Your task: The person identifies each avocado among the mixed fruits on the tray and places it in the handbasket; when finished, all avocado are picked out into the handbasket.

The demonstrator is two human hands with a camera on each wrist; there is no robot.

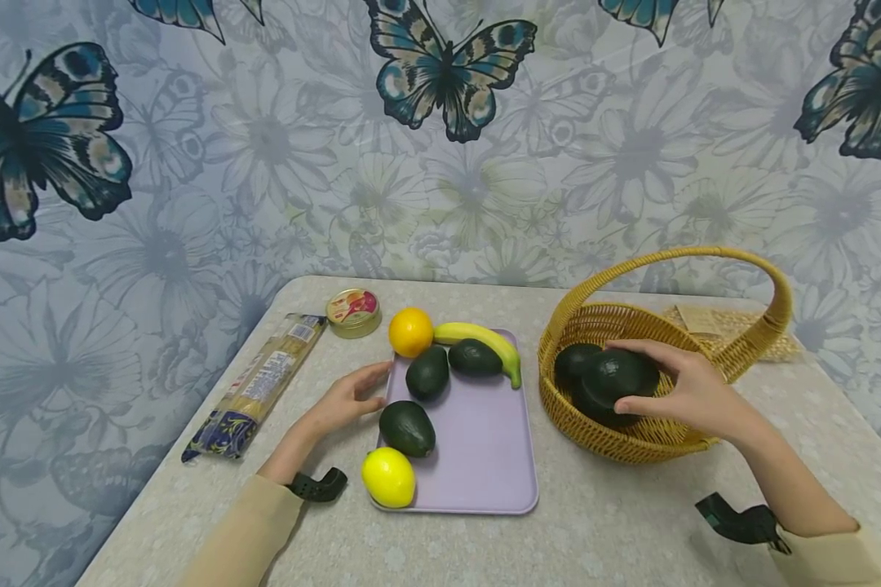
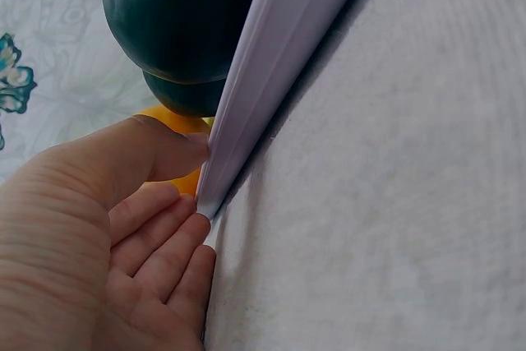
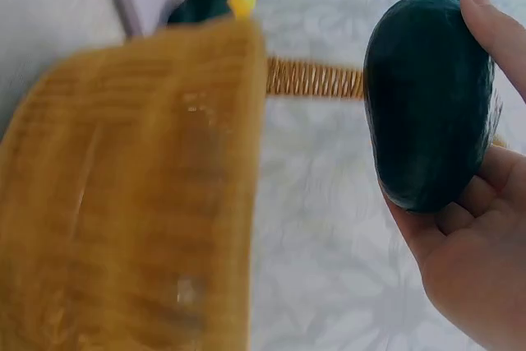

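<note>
In the head view my right hand point(image 1: 693, 391) holds a dark green avocado point(image 1: 620, 377) over the wicker basket point(image 1: 624, 452). Thumb and fingers wrap its sides in the right wrist view. More avocados point(image 1: 574, 359) lie in the basket, partly hidden by the held one. My left hand point(image 1: 345, 401) rests at the left edge of the lilac tray point(image 1: 477, 456), its thumb and fingertips touching the rim in the left wrist view. On the tray lie three avocados point(image 1: 407, 429), a lemon point(image 1: 388, 477) and a banana point(image 1: 477, 334); an orange point(image 1: 411, 332) sits at its far left corner.
A pack of spaghetti point(image 1: 260, 387) lies along the table's left side, with a round tin point(image 1: 353, 313) just beyond it. Behind the basket is a woven straw-coloured item point(image 1: 727, 326). The basket's tall handle point(image 1: 675, 255) arches above it. A butterfly-patterned wall point(image 1: 484, 220) stands behind the table.
</note>
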